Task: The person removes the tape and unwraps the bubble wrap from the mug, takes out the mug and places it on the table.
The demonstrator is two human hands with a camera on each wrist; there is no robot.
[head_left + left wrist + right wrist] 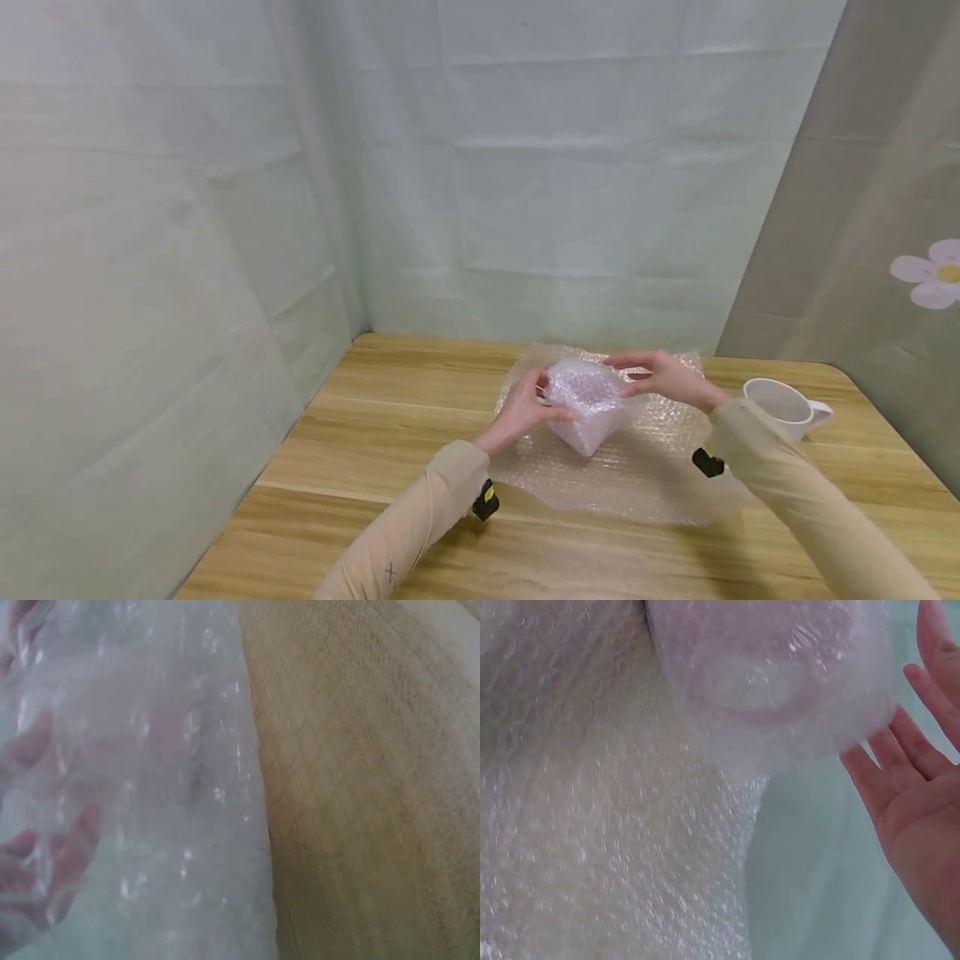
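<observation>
A pinkish item in bubble wrap (pixel 587 410) is held up over a larger sheet of bubble wrap (pixel 607 479) in the head view. Through the wrap, the right wrist view shows a pink handle-like loop (pixel 769 716). My left hand (pixel 521 408) grips the bundle from the left, thumb in front and fingers behind; in its wrist view the fingers (pixel 86 825) show blurred through plastic. My right hand (pixel 667 377) is at the bundle's right side, fingers loosely extended, with fingertips (pixel 855 754) right at the wrap's edge.
A white mug (pixel 780 402) stands at the right of the wooden table (pixel 360 500), its handle pointing right, partly behind my right sleeve. Pale cloth curtains (pixel 555 208) hang behind the table and along its left side.
</observation>
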